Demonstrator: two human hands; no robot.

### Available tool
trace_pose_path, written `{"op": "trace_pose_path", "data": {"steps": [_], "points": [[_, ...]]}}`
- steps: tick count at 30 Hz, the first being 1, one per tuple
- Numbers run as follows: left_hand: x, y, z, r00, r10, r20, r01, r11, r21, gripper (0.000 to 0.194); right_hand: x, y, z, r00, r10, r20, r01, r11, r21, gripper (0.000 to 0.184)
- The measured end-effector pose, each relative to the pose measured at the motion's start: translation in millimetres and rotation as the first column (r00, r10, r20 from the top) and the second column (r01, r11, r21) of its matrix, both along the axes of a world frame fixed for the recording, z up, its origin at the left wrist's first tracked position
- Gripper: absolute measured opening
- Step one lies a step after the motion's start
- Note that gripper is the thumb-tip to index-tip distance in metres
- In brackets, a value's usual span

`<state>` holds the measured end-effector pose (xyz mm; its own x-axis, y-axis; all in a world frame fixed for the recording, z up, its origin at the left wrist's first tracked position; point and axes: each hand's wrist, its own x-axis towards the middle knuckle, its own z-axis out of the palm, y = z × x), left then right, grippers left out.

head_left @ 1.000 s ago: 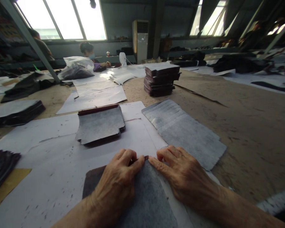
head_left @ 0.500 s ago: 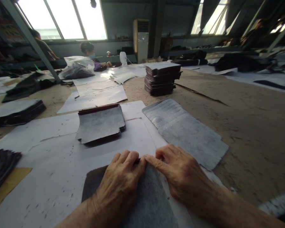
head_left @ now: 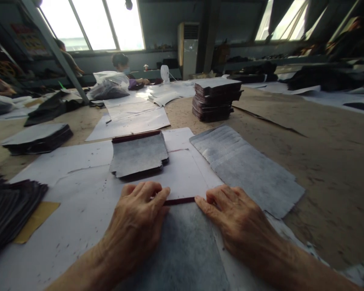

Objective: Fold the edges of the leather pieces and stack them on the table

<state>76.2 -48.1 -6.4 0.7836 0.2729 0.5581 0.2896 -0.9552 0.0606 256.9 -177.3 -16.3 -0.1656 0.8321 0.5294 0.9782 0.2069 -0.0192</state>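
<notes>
A grey-backed piece of sheet material [head_left: 185, 246] lies in front of me, its far edge turned over into a narrow dark red strip [head_left: 182, 200]. My left hand [head_left: 139, 220] is closed at the left end of that strip, fingers bent over the edge and thumb on the near side. At the right end, my right hand [head_left: 241, 216] presses the corner with its index finger, the other fingers curled. Beyond the hands rests a small stack of similar pieces [head_left: 138, 155] with a dark red folded edge. A larger grey sheet [head_left: 245, 165] lies to the right.
White paper [head_left: 79, 202] covers the table under the work. A tall stack of dark red pieces [head_left: 215, 101] stands farther back. Dark piles [head_left: 15, 210] and another grey-topped stack [head_left: 38, 137] lie left. A person [head_left: 121, 64] sits across the table beside a plastic bag [head_left: 109, 85].
My left hand has slid left along the far edge, away from my right hand, and the dark red folded strip now shows between them. The view has turned slightly left.
</notes>
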Motion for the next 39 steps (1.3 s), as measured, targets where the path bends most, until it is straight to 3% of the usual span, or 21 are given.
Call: {"op": "trace_pose_path", "data": {"steps": [3, 7, 10, 17, 22, 25, 27, 31, 34, 39], "points": [[-19.3, 14.6, -0.4, 0.994, -0.113, 0.003, 0.113, 0.989, -0.100, 0.025, 0.2, 2.4, -1.5, 0.997, 0.033, 0.071, -0.035, 0.999, 0.037, 0.036], [-35.1, 28.3, -0.4, 0.974, -0.226, 0.024, 0.228, 0.969, -0.097, 0.031, 1.5, 5.0, -2.3, 0.994, 0.055, 0.096, -0.064, 0.994, 0.088, 0.035], [-37.6, 32.6, -0.5, 0.965, -0.259, 0.037, 0.261, 0.963, -0.071, 0.033, 2.3, 4.9, 0.4, 0.989, 0.081, 0.124, -0.087, 0.995, 0.040, 0.034], [-36.0, 31.7, -7.4, 0.956, -0.288, 0.063, 0.294, 0.935, -0.196, 0.030, 0.0, 5.3, 9.4, 0.988, 0.089, 0.127, -0.087, 0.996, -0.026, 0.037], [-36.2, 31.8, -11.2, 0.953, -0.292, 0.082, 0.304, 0.921, -0.245, 0.029, 13.5, 4.0, 5.3, 0.992, 0.062, -0.109, -0.066, 0.997, -0.039, 0.032], [-36.3, 31.6, -10.2, 0.956, -0.283, 0.081, 0.295, 0.922, -0.252, 0.028, 27.4, 3.2, 8.6, 0.953, -0.061, -0.298, 0.042, 0.997, -0.070, 0.020], [-36.7, 31.2, -8.9, 0.957, -0.282, 0.071, 0.291, 0.922, -0.255, 0.028, 27.3, 7.2, 15.4, 0.936, -0.118, -0.331, 0.108, 0.993, -0.050, 0.015], [-36.8, 29.5, -7.9, 0.957, -0.286, 0.043, 0.287, 0.924, -0.254, 0.028, -10.1, 30.9, 25.6, 0.957, 0.048, -0.286, -0.045, 0.999, 0.017, 0.024], [-35.7, 28.7, -8.9, 0.958, -0.283, 0.047, 0.286, 0.929, -0.233, 0.027, -49.2, 52.7, 20.5, 0.954, 0.143, -0.262, -0.163, 0.985, -0.056, 0.031], [-41.7, 34.0, -8.3, 0.957, -0.286, 0.042, 0.287, 0.926, -0.244, 0.028, -74.4, 63.9, 4.0, 0.989, 0.132, -0.069, -0.134, 0.991, -0.026, 0.034]]}}
